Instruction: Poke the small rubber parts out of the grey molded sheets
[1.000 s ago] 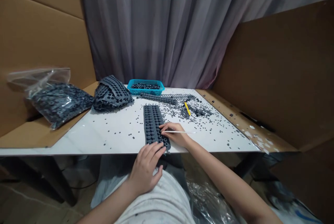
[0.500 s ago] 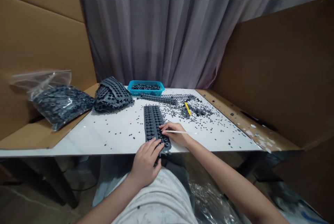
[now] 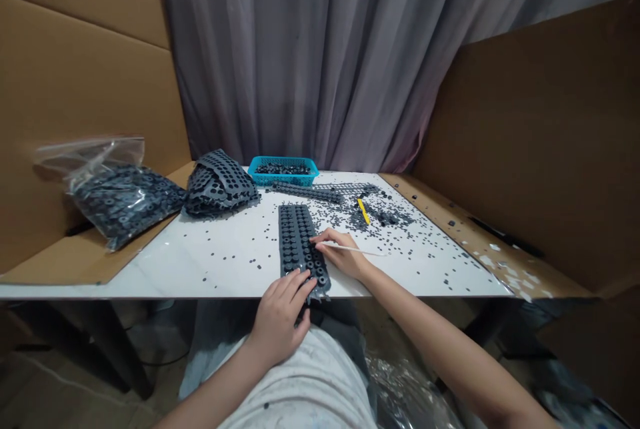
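Note:
A dark grey rubber sheet (image 3: 299, 229) with rows of round, ring-like pieces lies on the white table, its near end at the front edge. Across that near end rests my left hand (image 3: 284, 312), fingers stretched out on the sheet and thumb apart, below the table edge. My right hand (image 3: 341, 254) is closed in a pinch around a thin white stick (image 3: 367, 253), whose back end points right. Its fingertips are at the right-hand rows of the sheet; the stick's working tip is hidden there.
Small dark bits are scattered over the white table (image 3: 200, 245). Behind stand a blue basket (image 3: 316, 179) of dark pieces, a pile of perforated sheets (image 3: 220, 182) and a clear bag (image 3: 125, 199) of dark rings. A rolled strip (image 3: 307, 193) and a yellow tool (image 3: 363, 211) lie farther back. Cardboard walls (image 3: 525, 149) flank the table.
My right hand has moved slightly away from me along the sheet, and the white stick now slants more. My left hand stays on the near end. The whole view has shifted a little.

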### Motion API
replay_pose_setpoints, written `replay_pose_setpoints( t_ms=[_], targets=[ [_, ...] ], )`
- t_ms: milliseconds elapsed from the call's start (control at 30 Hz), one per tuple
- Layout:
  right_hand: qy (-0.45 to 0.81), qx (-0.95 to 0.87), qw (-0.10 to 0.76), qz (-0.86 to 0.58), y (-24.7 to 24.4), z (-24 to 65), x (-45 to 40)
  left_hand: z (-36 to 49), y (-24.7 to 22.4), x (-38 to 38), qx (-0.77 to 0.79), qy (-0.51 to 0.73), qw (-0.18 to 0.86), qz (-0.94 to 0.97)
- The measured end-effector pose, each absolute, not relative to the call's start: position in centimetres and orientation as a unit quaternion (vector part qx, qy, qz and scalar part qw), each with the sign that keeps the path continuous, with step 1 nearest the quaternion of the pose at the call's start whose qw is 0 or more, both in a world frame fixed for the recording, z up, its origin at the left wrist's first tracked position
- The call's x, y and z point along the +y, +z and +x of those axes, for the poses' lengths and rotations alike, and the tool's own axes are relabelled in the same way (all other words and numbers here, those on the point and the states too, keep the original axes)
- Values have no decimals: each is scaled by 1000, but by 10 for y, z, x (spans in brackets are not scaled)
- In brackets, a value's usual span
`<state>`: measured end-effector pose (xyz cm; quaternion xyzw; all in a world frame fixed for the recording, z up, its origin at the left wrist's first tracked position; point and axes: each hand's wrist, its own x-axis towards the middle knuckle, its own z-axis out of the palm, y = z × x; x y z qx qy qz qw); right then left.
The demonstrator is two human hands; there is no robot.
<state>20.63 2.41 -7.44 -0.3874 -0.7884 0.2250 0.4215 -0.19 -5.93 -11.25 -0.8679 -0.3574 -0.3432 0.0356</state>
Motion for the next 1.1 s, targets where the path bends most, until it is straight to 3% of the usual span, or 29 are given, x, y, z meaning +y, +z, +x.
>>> replay_pose_setpoints(
  t_ms=[167,367,867,1100],
  targets=[
    [315,-784,421,-331,-76,204,18,-3,-113,-59,-358,-334,37,-871],
    [259,-810,419,-319,-77,203,18,-4,-114,-58,-353,-332,39,-874],
    [73,-883,319,-336,-74,202,22,-5,-112,-59,-352,-332,40,-875],
    [81,-817,385,-422,-77,208,32,-4,-112,-59,-356,-338,36,-871]
  ],
)
